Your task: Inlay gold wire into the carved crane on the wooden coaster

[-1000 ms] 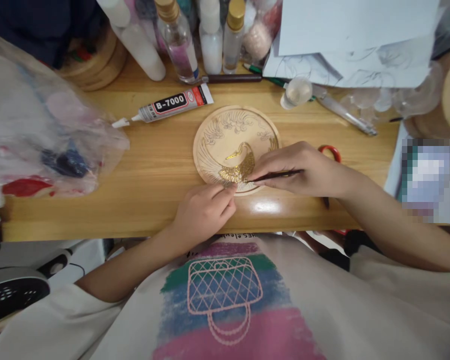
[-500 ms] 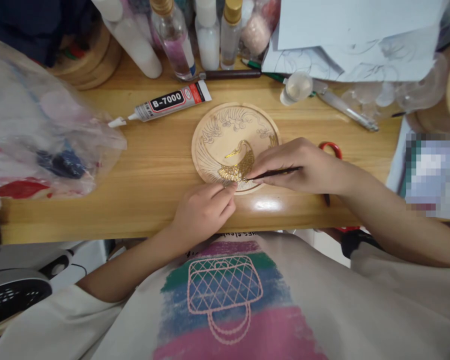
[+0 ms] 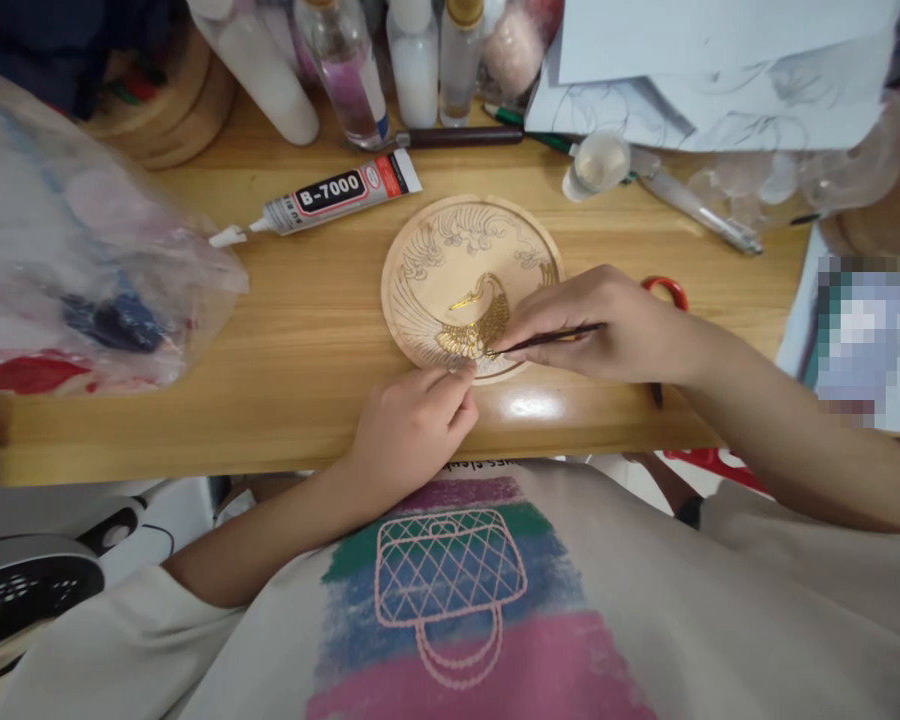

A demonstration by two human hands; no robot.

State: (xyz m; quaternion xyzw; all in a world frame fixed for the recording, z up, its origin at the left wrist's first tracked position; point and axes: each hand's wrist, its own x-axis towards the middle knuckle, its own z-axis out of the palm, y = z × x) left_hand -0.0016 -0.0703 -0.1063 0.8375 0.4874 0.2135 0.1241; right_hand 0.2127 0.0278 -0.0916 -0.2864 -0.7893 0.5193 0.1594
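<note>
A round wooden plaque point(image 3: 435, 270) lies on the table, drawn with fine lines and a crane outlined in gold wire point(image 3: 487, 318). My right hand point(image 3: 607, 325) rests over its right side, closed around slim, dark tweezers point(image 3: 562, 336). Their pointed tip touches or hovers just over the gold feathers near the lower rim. At the plaque's near edge, my left hand point(image 3: 416, 425) has thumb and forefinger pinched together close to that tip. Whatever lies between those fingertips is too small to make out.
Behind the plaque lie a B-7000 glue tube point(image 3: 337, 195) and a dark-handled tool point(image 3: 461, 137). Several bottles point(image 3: 412, 75) stand at the back. Red-handled scissors point(image 3: 667, 290) lie partly under my right hand. A plastic bag point(image 3: 120, 250) sits left; drawn papers point(image 3: 720, 100) lie back right.
The view has shifted slightly. Both hands hold nearly the same pose at the plaque's lower edge, with the tweezers tip still at the gold feathers.
</note>
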